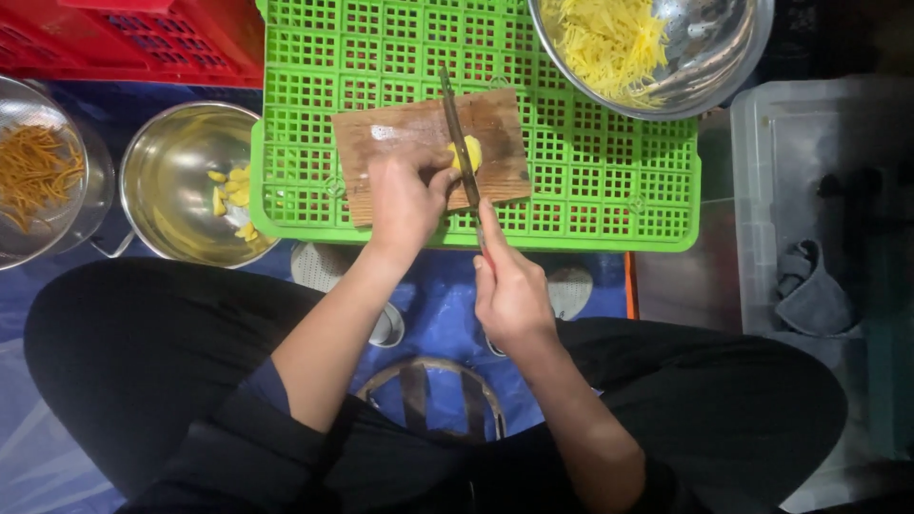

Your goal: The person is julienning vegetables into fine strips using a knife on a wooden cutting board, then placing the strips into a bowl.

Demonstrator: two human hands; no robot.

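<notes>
**Knife on a yellow piece at the cutting board**

The left hand (405, 200) presses down on a small yellow vegetable piece (467, 152), its fingers curled over it on a wooden cutting board (381, 133). The board lies on an upturned green plastic crate (590, 190). The right hand (509, 286) has its fingers clenched around the handle of a knife (460, 143), whose blade rests across the yellow piece. To the left stands a steel bowl (181, 181) with a few yellow chunks, and beyond it another bowl of orange shreds (33, 171). At the top right a steel bowl of yellow shreds (609, 38) rests on the crate.
</notes>
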